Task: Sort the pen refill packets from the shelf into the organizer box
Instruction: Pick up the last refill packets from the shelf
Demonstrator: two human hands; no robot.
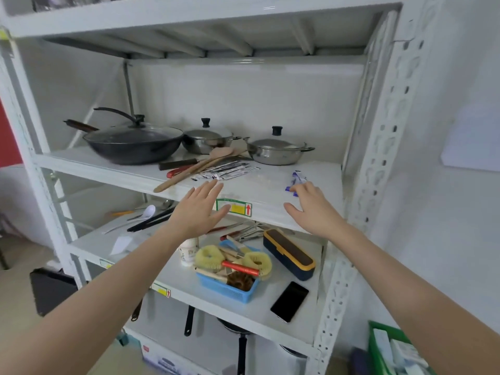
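The right hand (311, 207) reaches over the front edge of the white shelf (270, 182); its fingertips lie on a blue-and-white refill packet (297, 177), but I cannot tell whether they pinch it or only touch it. The left hand (200, 209) is open, with straight spread fingers, and holds nothing; it hovers at the shelf edge. Just at 12 o'clock from this hand lies a pile of black-and-white refill packets (230, 170), partly under a wooden spatula (194, 169). At 11 o'clock from the pile stands a dark wok (132, 142) with a glass lid, and at 1 o'clock a steel pot (278, 151). On the lower shelf, at 6 o'clock, are a blue basket (230, 289) with brushes, a dark box with yellow rim (288, 254) and a black phone (289, 301).
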